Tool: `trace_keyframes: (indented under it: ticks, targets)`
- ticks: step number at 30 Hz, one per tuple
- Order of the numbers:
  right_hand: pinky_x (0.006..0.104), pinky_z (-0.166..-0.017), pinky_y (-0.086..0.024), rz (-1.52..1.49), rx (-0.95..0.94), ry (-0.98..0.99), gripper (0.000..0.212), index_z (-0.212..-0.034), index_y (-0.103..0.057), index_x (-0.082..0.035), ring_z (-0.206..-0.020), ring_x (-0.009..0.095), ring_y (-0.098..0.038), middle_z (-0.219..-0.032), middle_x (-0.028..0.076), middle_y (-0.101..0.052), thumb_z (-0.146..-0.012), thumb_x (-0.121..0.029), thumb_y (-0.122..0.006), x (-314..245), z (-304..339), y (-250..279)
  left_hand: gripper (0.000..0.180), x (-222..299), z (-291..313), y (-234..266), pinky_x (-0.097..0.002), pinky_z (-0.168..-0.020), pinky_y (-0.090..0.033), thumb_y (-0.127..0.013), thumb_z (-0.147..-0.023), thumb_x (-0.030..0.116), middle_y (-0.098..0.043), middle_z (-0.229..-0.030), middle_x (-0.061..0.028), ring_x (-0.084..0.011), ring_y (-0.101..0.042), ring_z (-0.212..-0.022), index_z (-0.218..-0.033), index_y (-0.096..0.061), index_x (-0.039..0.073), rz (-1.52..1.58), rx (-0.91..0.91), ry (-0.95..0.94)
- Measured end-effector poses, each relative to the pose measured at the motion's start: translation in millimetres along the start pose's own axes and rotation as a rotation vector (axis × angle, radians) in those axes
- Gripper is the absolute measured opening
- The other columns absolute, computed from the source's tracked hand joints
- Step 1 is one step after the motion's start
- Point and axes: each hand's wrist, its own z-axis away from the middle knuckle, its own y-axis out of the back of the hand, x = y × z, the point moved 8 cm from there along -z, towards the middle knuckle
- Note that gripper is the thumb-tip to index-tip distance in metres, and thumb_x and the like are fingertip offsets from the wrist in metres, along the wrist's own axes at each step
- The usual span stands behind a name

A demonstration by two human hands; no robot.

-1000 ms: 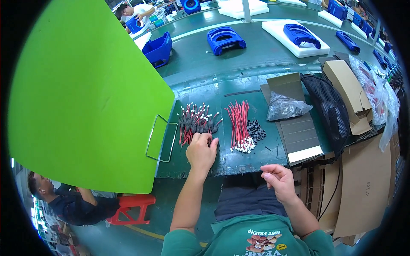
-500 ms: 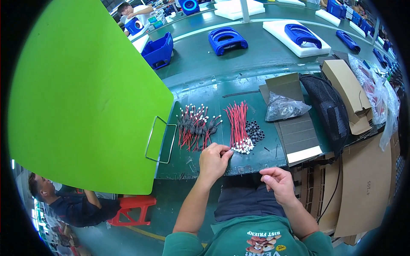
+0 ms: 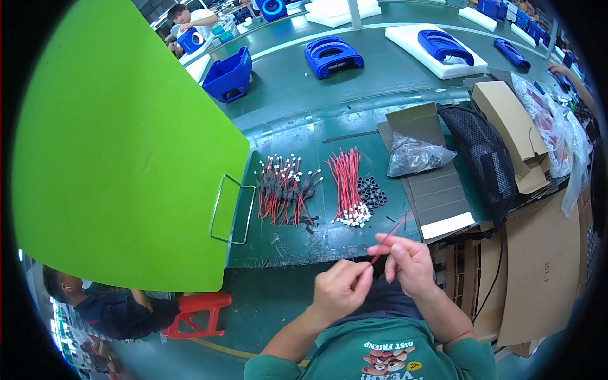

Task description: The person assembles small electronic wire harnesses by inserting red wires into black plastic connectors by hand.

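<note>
A single red wire (image 3: 396,228) slants up from my left hand (image 3: 344,286), which is shut on its lower end between thumb and fingertips. My right hand (image 3: 410,265) has its thumb and curled fingers around the same wire, just above the left fingertips. Any connector on the held end is hidden by my fingers. Beyond the hands, on the green table, lies a bundle of red wires (image 3: 345,177) with white connectors toward me. Small black rings (image 3: 372,193) are heaped beside it. Farther left is a pile of red wires with black lumpy parts (image 3: 282,190) and white connectors.
A large lime-green panel (image 3: 126,145) with a wire handle (image 3: 215,218) stands at left. On the right are a plastic bag (image 3: 418,155) on cardboard, a black mesh bag (image 3: 481,152) and an open carton (image 3: 510,123). Blue housings (image 3: 334,57) sit behind; other people work nearby.
My left hand has drawn back from the wire bundle toward me, bringing one red wire. My right hand has come in to meet it, its fingers now at that wire.
</note>
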Motion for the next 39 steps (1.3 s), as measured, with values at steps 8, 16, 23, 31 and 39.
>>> trace_keyframes:
  ticks: [8,16,23,31,39]
  targets:
    - [0.0143,-0.038,-0.030,-0.061,0.156,0.232,0.020,-0.090,-0.062,0.004,-0.042,0.003,-0.040,-0.065,0.008,-0.060,-0.086,-0.014,-0.054,-38.9,2.3,37.8,0.013,-0.6,-33.9,-26.9,-0.0283,-0.045,-0.044,-0.067,-0.073,0.008,-0.057,-0.068,-0.0085,-0.0180,-0.056,-0.050,-0.083,-0.062,0.001,0.018,-0.162,-0.092]
    - [0.0149,-0.039,-0.032,0.057,0.175,0.188,0.018,-0.087,-0.064,0.003,-0.042,0.003,-0.041,-0.063,0.006,-0.060,-0.085,-0.012,-0.054,-38.2,11.9,49.3,0.015,-35.4,-103.7,-80.0,-0.0367,-0.054,-0.048,-0.066,-0.071,0.016,-0.053,-0.076,-0.0078,-0.0274,-0.058,-0.061,-0.082,-0.062,0.005,-0.413,-0.326,-0.205]
    - [0.0149,-0.042,-0.032,0.087,0.205,0.127,0.017,-0.088,-0.065,0.002,-0.045,0.002,-0.041,-0.066,0.003,-0.060,-0.085,-0.011,-0.055,-33.4,17.5,60.4,0.008,-42.7,-105.4,-112.9,-0.0401,-0.058,-0.048,-0.061,-0.073,0.013,-0.053,-0.079,-0.0105,-0.0302,-0.058,-0.065,-0.077,-0.063,0.006,-0.564,-0.537,-0.255]
    - [0.0162,-0.048,-0.036,0.106,0.126,0.103,0.017,-0.089,-0.066,-0.002,-0.053,0.002,-0.046,-0.069,0.001,-0.061,-0.085,-0.015,-0.057,-28.1,13.9,48.5,0.010,-11.5,-105.7,-81.1,-0.0341,-0.052,-0.048,-0.059,-0.078,0.008,-0.055,-0.078,-0.0108,-0.0247,-0.059,-0.061,-0.076,-0.054,0.001,-0.316,-0.346,-0.337]
    - [0.0198,-0.069,-0.046,0.021,0.047,0.259,0.014,-0.094,-0.064,0.002,-0.075,0.008,-0.057,-0.084,0.006,-0.063,-0.081,-0.002,-0.060,-31.9,16.7,34.5,0.009,-14.2,-59.2,-80.4,-0.0264,-0.062,-0.051,-0.053,-0.086,0.004,-0.060,-0.081,-0.0107,-0.0167,-0.061,-0.071,-0.085,-0.055,-0.004,0.727,-0.449,0.327]
